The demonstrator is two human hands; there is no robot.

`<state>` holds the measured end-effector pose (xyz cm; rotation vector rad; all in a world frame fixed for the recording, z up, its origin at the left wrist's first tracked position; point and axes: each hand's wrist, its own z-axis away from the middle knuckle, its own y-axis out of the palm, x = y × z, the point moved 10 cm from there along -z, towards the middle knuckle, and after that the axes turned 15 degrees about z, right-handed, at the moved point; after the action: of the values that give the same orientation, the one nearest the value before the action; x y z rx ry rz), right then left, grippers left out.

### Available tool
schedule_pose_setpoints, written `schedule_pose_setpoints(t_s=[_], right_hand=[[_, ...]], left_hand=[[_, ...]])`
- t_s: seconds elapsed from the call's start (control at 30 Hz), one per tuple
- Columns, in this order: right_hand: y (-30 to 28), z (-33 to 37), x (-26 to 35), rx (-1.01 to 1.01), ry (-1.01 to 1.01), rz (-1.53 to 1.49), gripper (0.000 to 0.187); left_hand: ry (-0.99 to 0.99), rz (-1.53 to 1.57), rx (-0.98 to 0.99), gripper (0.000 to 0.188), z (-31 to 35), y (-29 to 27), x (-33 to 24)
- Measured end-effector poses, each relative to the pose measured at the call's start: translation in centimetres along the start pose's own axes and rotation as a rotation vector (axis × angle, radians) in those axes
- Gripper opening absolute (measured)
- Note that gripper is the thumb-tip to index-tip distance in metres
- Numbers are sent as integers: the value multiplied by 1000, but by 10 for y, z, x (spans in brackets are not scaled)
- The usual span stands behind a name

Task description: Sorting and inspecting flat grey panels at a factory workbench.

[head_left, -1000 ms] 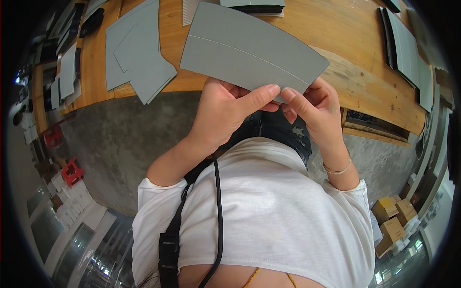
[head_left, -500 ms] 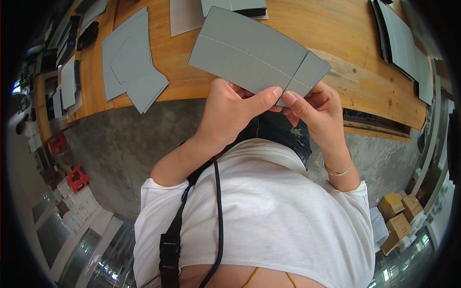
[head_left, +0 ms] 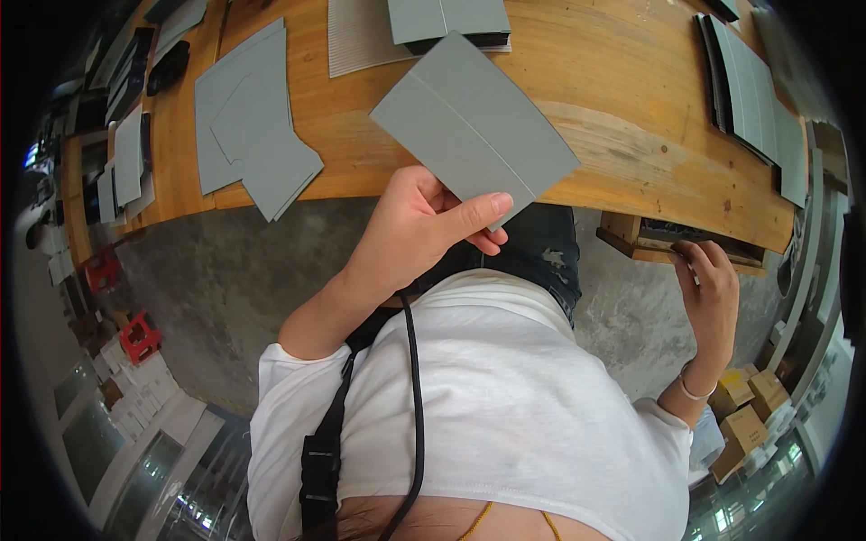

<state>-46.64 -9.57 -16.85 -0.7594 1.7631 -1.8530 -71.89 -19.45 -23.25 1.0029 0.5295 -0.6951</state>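
A grey card with a pale line running along it is gripped in my left hand. The thumb presses on its near corner and the fingers are underneath. The card slants above the near edge of the wooden table. My right hand is away to the right, at the front of a pulled-out wooden drawer below the table edge. Its fingers bend loosely toward the drawer rim, somewhat apart, and nothing shows in them. Dark contents in the drawer are hard to make out.
A grey-topped stack lies at the far middle on a ribbed pale sheet. Irregular grey sheets are at left, and long grey-and-black pieces at right. Cardboard boxes and a red stool stand on the floor.
My right hand has let go of the card and moved right to the drawer. The card's short right-hand section no longer shows. My left hand still holds the rest, turned more steeply.
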Motion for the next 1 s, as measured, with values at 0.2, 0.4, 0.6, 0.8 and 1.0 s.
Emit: schedule_pose_setpoints(t_s=[0.2, 0.4, 0.6, 0.8, 1.0], right_hand=[[29, 28, -61, 122, 217, 379, 16], [8, 4, -43, 182, 292, 139, 25], [7, -80, 73, 160, 39, -1183, 35], [42, -105, 140, 449, 15, -1537, 28], [37, -134, 117, 196, 139, -1536, 16]], left_hand=[[-86, -93, 86, 18, 7, 7, 0], [-84, -231, 102, 20, 14, -1, -7], [-19, -246, 92, 19, 17, -2, -23], [157, -100, 35, 21, 18, -5, -33], [243, -402, 14, 27, 43, -20, -56]])
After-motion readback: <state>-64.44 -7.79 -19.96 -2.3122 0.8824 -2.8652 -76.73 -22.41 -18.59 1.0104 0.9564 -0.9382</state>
